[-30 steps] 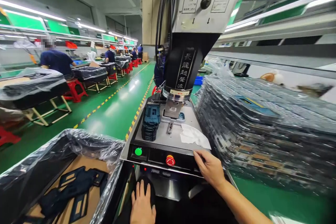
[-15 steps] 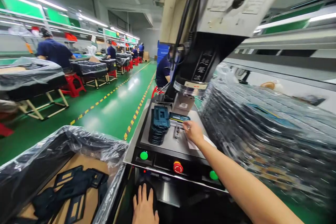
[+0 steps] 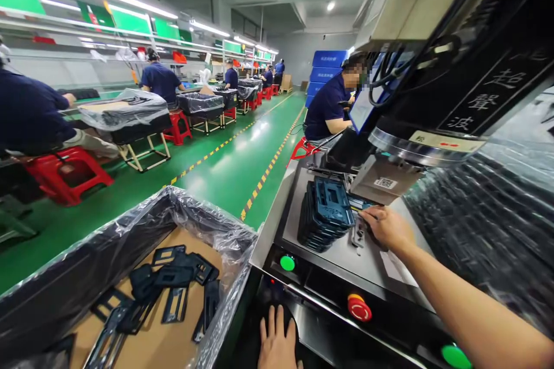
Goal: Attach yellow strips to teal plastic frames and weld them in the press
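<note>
Several rectangular frames [image 3: 326, 216], probably plastic

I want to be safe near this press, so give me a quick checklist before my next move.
1. Right hand well away from the metal block: not ok, it is close by.
2. Small part lying flat: cannot tell, the stack and hand partly hide it.
3. Stack of plates standing: ok.
4. Red stop button uncovered: ok.
5. Left hand off the left green button: ok, it rests below it.
6. Right green button uncovered: ok.
</note>
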A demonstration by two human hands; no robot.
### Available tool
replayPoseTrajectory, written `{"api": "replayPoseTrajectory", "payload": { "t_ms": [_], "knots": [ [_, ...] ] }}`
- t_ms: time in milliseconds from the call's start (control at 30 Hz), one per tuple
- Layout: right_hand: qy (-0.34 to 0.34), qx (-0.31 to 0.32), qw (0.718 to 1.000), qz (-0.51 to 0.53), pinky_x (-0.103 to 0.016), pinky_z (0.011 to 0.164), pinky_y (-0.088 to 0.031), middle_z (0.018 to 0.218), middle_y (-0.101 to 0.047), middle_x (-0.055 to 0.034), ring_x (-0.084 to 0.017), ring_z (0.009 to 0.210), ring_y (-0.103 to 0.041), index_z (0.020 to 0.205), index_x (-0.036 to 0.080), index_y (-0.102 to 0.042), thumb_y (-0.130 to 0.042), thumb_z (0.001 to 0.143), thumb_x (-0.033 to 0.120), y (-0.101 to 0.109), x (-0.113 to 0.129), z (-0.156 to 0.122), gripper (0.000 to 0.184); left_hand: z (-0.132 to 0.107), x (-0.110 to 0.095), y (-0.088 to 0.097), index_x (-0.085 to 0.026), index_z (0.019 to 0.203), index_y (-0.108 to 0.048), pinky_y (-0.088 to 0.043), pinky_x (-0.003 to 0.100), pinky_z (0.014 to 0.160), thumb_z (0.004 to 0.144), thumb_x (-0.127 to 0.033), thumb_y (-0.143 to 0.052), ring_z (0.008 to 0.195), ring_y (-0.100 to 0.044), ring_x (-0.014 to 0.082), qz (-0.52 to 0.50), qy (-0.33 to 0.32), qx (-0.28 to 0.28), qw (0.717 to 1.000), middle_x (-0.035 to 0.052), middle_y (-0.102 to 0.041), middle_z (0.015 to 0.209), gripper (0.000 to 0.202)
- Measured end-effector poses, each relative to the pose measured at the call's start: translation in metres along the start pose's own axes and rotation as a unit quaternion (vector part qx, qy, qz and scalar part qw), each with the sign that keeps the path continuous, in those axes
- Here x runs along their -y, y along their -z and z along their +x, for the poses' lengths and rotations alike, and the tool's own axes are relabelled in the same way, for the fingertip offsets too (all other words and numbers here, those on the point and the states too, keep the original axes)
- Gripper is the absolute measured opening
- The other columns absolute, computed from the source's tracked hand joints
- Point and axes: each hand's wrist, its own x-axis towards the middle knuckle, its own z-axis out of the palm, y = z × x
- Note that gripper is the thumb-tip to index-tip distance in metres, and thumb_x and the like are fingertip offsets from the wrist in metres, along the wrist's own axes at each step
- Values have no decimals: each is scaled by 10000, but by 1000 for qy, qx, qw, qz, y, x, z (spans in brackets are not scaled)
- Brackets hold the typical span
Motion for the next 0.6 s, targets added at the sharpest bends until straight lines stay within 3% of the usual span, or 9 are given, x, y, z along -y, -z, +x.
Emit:
{"api": "replayPoseTrajectory", "payload": {
  "t_ms": [267,500,600],
  "knots": [
    [-41,-37,998,-17,-350,787,-448,1059,-666,-116,-250,960,-617,915,165,-745,-462,931,362,-5,17,-15,346,-5,-3,2,-191,1454,-316,-7,559,1151,764,-433,-473,1454,36,325,-3,-6,0,1000,127,-69,1597,747],
    [-42,30,999,15,-340,838,-449,1108,-673,-122,-262,1020,-621,905,186,-773,-640,824,358,18,11,4,233,-8,-2,11,-196,1452,-323,-5,556,1154,759,-449,-486,1455,30,324,-10,3,-2,1000,124,-71,1597,755],
    [-52,39,997,38,-368,772,-451,1067,-692,-130,-273,937,-649,762,179,-772,-631,827,388,22,10,1,260,-7,-4,13,-162,1451,-323,36,558,1150,769,-459,-491,1450,55,336,-35,9,-2,999,139,-56,1596,762]
  ]
}}
